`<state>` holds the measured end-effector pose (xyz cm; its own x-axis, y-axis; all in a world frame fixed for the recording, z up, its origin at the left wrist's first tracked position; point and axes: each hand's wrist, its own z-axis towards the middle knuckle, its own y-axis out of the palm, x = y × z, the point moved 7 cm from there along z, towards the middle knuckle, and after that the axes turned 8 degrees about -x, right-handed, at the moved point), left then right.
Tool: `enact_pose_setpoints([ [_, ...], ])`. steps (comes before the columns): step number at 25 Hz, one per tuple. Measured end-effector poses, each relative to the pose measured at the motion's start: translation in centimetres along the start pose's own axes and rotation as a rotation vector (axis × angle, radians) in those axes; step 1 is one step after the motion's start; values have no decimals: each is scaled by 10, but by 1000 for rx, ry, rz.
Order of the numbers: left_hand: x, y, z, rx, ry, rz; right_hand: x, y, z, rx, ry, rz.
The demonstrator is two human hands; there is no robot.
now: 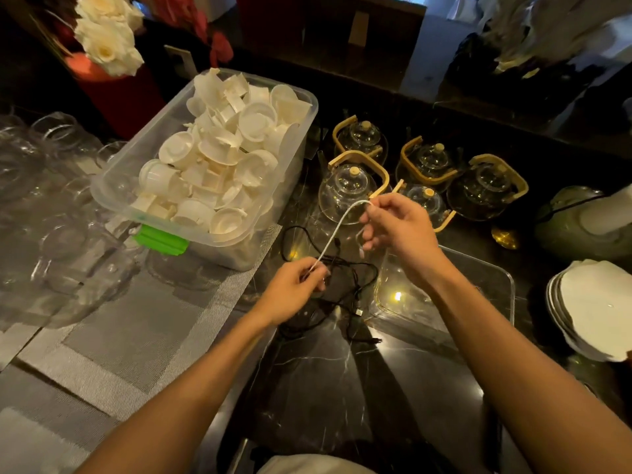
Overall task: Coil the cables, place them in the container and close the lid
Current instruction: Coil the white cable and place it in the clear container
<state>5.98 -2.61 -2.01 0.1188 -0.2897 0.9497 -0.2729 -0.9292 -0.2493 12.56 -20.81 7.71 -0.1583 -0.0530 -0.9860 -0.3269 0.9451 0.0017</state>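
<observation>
Writing: none can be read.
White cable [337,230]: stretched between both hands, above the dark surface [325,371].
Left hand [290,292]: fingers pinched on the cable's lower end.
Right hand [396,227]: fingers pinched on the upper end.
Black cables [345,285]: tangled beneath the left fingers.
Clear container [506,285]: under the right wrist; contents cannot be told.
Plastic bin [290,186]: beyond the left fingers, heaped with white cups [222,155].

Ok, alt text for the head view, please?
Both hands stretch a white cable above tangled black cables on a dark marble counter, left hand low, right hand raised. An empty clear container sits right.
</observation>
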Motion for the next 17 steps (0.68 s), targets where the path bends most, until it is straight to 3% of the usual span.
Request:
enact_pose_setpoints([
  [4,17,5,1,5,38,17,-48,-21,-6,15,-108,94],
  [9,32,14,6,-27,39,18,-116,-63,-10,148,-275,206],
  [12,49,32,10,-80,-19,-181,-106,-94,-15,218,-188,122],
  [17,87,68,21,-213,-115,-345,-28,-123,-29,208,84,-205],
])
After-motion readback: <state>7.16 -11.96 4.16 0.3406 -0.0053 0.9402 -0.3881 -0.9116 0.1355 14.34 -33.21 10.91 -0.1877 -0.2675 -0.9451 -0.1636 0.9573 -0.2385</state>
